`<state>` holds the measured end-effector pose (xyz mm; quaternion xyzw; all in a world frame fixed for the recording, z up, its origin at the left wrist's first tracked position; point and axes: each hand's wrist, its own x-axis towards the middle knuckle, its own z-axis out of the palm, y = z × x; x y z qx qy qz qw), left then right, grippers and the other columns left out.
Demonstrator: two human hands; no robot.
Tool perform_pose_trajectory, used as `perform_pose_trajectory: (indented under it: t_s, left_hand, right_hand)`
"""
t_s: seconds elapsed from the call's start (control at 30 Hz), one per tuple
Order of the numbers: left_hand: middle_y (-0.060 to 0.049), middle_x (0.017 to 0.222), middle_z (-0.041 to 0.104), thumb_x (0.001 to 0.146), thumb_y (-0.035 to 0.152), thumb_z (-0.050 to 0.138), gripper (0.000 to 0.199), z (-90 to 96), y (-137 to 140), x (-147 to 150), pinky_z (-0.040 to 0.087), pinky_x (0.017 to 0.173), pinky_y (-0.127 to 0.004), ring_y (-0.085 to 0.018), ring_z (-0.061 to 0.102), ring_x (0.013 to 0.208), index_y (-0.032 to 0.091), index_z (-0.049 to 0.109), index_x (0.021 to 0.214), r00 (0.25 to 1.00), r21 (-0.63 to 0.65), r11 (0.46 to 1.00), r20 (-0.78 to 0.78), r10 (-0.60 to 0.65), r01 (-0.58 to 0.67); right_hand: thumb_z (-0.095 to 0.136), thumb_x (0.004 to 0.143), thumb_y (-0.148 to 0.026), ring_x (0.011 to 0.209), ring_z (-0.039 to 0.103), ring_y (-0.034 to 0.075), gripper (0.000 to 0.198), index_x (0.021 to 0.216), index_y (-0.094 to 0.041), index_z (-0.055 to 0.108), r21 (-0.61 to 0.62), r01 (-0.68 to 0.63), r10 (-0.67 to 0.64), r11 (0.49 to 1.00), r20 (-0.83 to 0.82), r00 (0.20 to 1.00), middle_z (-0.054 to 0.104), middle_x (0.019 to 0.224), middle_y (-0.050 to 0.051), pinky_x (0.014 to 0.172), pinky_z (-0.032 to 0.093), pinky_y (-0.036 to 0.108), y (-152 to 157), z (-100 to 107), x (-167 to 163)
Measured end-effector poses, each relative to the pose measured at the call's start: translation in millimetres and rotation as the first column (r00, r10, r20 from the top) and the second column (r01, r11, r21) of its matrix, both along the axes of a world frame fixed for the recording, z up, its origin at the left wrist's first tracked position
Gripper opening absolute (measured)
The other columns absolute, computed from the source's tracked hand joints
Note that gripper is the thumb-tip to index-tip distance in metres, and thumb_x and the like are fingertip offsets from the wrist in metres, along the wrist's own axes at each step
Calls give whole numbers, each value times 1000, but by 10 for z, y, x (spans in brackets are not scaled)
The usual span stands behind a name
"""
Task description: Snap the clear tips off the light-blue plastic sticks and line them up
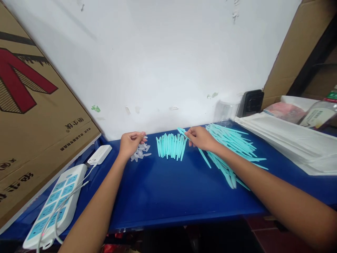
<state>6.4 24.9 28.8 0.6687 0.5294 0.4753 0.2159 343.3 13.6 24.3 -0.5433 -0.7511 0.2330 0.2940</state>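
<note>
Blue, glossy table (147, 196) bears at right a loose pile of slender turquoise plastic-looking sticks (226, 142); centrally, a row of turquoise tapered sticks (171, 146). Right hand (200, 137), between them, pinches one slim turquoise stick (181, 131), its end projecting: judged light, stiff, smooth; best held mid-length. Left hand (131, 142), beside a heap of small translucent pieces (140, 152), pinches one small pale piece (145, 137): likely slippery; grip its edges.

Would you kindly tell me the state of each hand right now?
Left hand: closed, pinching a small translucent piece.
Right hand: closed, holding a turquoise stick.
</note>
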Motion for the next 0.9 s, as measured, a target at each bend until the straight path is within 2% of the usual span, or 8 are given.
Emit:
perform_pose_trajectory:
  t_s: [0.07, 0.13, 0.3, 0.4, 0.53, 0.67, 0.8, 0.9]
  left_hand:
    - [-8, 73, 78, 90, 58, 68, 44, -48, -28, 62, 49, 63, -29, -20, 69, 64, 17, 79, 80, 966, 27, 1000, -257, 19, -12]
    - [-6, 71, 76, 95, 55, 61, 43, -84, -73, 139, 45, 63, -29, -20, 67, 64, 19, 78, 77, 877, 71, 997, -479, 21, 14]
    - [-6, 64, 70, 102, 52, 48, 48, -89, -127, 190, 36, 61, -31, -21, 62, 60, 22, 75, 74, 685, 104, 993, -728, 40, 53]
    - [-8, 64, 68, 102, 50, 47, 50, -82, -116, 167, 35, 60, -32, -23, 62, 61, 23, 72, 69, 601, 94, 995, -797, 58, 29]
    - [-11, 74, 73, 97, 46, 54, 39, -91, -107, 156, 39, 62, -33, -26, 66, 70, 22, 76, 75, 538, 60, 998, -840, 66, -29]
    - [-10, 85, 76, 93, 42, 59, 28, -107, -110, 142, 43, 65, -33, -27, 68, 78, 23, 78, 84, 537, 31, 998, -842, 51, -47]
    - [-9, 85, 75, 90, 39, 61, 23, -112, -115, 138, 44, 66, -34, -27, 67, 81, 23, 77, 85, 541, 37, 999, -840, 47, -28]
    - [-10, 86, 74, 90, 40, 60, 24, -109, -122, 159, 46, 69, -35, -28, 66, 85, 23, 76, 87, 558, 61, 998, -828, 53, -5]
  right_hand:
    - [48, 101, -36, 49, 60, 13, 36, 76, -18, 65, -79, 42, -37, 996, 53, 998, 75, 65, 3, 56, 43, 25, 6, -26, -1]
    - [46, 102, -34, 47, 58, 14, 40, 71, -17, 67, -129, 55, -40, 990, 115, 993, 74, 62, 5, 55, 43, 27, -7, -48, -15]
    - [42, 103, -34, 47, 56, 17, 51, 61, -18, 65, -149, 75, -46, 986, 191, 980, 71, 59, 9, 54, 40, 30, -1, -115, -65]
    - [45, 103, -33, 53, 59, 19, 45, 69, -17, 68, -142, 85, -54, 986, 209, 976, 73, 64, 10, 56, 40, 31, 18, -147, -108]
    - [53, 100, -33, 60, 63, 22, 34, 81, -13, 73, -137, 52, -22, 989, 213, 977, 74, 70, 12, 59, 41, 32, -17, -136, -170]
    - [55, 100, -34, 67, 69, 20, 29, 100, -13, 74, -163, -10, 37, 987, 169, 985, 79, 78, 9, 61, 45, 29, -54, -117, -186]
    - [57, 99, -32, 79, 74, 21, 32, 120, -10, 68, -154, -14, 39, 988, 160, 986, 80, 81, 7, 66, 48, 27, -36, -146, -162]
    - [61, 97, -32, 85, 74, 23, 33, 120, -10, 69, -132, 23, 3, 991, 190, 982, 81, 87, 10, 68, 48, 28, -28, -158, -153]
